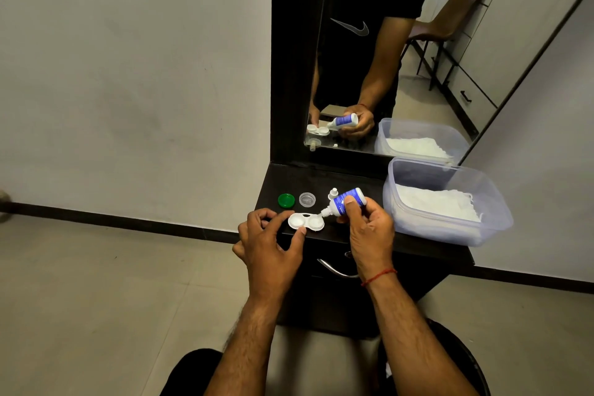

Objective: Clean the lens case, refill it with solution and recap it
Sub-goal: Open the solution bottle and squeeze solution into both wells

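While the green cap (286, 200) and clear cap (307, 199) lay off, the left hand (268, 244) pinched the lens case (305, 222) on the counter (321, 177). The right hand (369, 228) gripped the tipped bottle (345, 201), nozzle at the right cup. Filling looked underway; next, probably the left cup, then caps.

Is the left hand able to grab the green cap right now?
Probably yes. The green cap lies uncovered on the dark counter just beyond the left hand, nothing between them. But that hand is steadying the lens case, so it would have to let go first.
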